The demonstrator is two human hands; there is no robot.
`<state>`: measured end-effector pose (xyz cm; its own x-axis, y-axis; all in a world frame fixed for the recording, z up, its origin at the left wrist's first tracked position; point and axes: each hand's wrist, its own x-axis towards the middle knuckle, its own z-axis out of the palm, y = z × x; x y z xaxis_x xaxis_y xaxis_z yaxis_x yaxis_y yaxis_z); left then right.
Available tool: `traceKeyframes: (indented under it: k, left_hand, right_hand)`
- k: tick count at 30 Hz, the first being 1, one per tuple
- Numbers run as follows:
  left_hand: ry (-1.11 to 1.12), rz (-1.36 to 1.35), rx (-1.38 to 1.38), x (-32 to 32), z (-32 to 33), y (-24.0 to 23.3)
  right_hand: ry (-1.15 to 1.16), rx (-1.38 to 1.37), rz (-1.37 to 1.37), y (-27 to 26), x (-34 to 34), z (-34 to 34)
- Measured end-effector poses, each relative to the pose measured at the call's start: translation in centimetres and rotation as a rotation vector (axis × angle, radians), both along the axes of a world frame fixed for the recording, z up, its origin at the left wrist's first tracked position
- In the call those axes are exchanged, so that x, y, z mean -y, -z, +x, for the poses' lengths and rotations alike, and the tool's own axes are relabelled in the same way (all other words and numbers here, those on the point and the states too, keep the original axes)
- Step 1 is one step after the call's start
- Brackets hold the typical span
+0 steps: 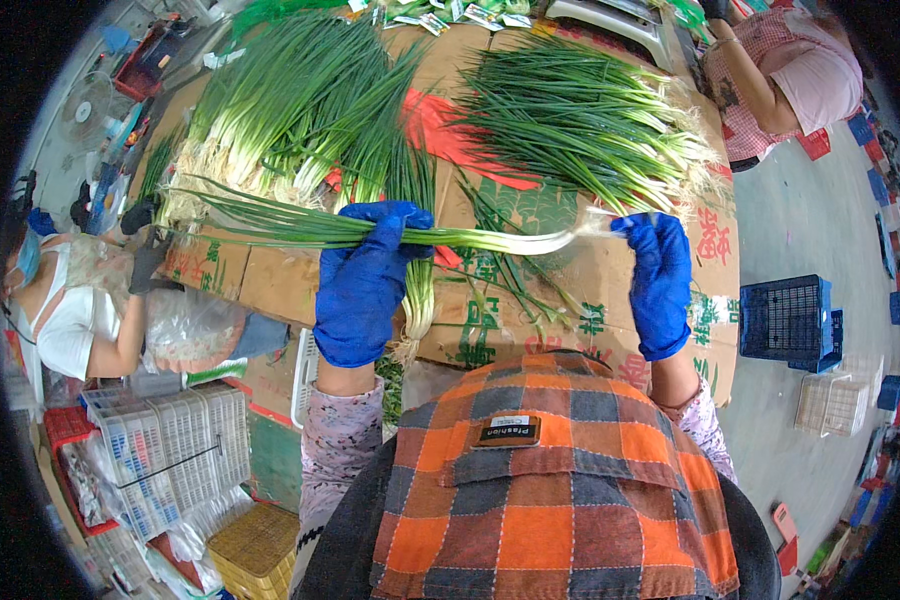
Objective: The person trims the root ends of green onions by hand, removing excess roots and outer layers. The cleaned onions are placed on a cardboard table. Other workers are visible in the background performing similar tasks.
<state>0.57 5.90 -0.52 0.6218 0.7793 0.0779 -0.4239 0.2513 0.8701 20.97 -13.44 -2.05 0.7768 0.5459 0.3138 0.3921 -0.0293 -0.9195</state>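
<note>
My left hand (367, 281), in a blue glove, is closed around the green stalks of a few spring onions (487, 240) that lie level across my view. Their white ends point right, to my right hand (654, 281), also blue-gloved, whose fingers pinch at the roots. Below and beyond them a large pile of spring onions (270, 120) spreads at the back left, and a second pile (592, 120) lies back right with roots to the right. A smaller bunch (418, 289) hangs down beside my left hand, roots towards me. Loose green leaves (510, 262) lie on the cardboard.
Printed cardboard (450, 330) covers the work table; red plastic (457, 142) lies between the piles. Co-workers stand at left (82, 300) and upper right (787, 82). White plastic crates (172, 450) are stacked lower left. A blue crate (784, 322) and a white basket (832, 405) stand on the floor at right.
</note>
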Motion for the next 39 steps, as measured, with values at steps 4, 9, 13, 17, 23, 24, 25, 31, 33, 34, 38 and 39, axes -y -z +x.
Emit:
traceKeyframes:
  k: [4, 9, 13, 17, 23, 24, 25, 31, 33, 34, 38, 39]
  left_hand:
    - [-0.029, 0.015, 0.043, -0.5, -0.9, 0.2]
    - [0.021, 0.004, 0.055, -0.3, -0.9, -0.2]
    - [0.056, -0.006, 0.055, 0.0, 0.3, -0.2]
    - [0.143, -0.157, 0.038, 0.4, 3.3, 0.7]
    - [0.513, -0.383, 0.165, -1.4, 14.6, 2.3]
    - [0.551, -0.368, 0.072, -1.9, 16.8, 2.4]
    - [0.602, -0.335, 0.016, -2.2, 18.7, 2.6]
    - [0.525, -0.025, -0.390, -1.9, 15.9, 4.5]
    - [0.383, 0.094, -0.353, -2.8, 12.3, 4.4]
    - [0.322, 0.152, -0.375, -3.6, 10.4, 4.1]
    - [0.055, 0.149, -0.483, -5.8, 2.8, 3.5]
    - [0.024, 0.184, -0.542, -5.9, 1.1, 3.5]
  right_hand:
    - [-0.014, -0.172, 0.098, 0.7, 1.4, 1.0]
    - [-0.298, -0.408, -0.091, 1.5, 2.3, 0.5]
    - [-0.507, -0.554, -0.175, 2.8, 2.4, -0.6]
    - [-0.527, -0.547, -0.297, 3.8, 2.4, -1.1]
    - [-0.514, -0.273, -0.437, 3.8, 2.4, -1.8]
    - [-0.518, -0.235, -0.415, 3.7, 2.4, -1.9]
    - [-0.512, -0.282, -0.431, 3.8, 2.3, -2.0]
    - [-0.485, -0.288, -0.338, 4.6, 2.5, -1.4]
    - [-0.488, 0.002, -0.236, 4.8, 2.3, -1.3]
    - [-0.492, -0.193, -0.190, 4.9, 2.2, -1.5]
    - [-0.441, -0.359, -0.295, 4.3, 0.8, -2.3]
    - [-0.426, -0.365, -0.308, 3.9, 0.4, -2.4]
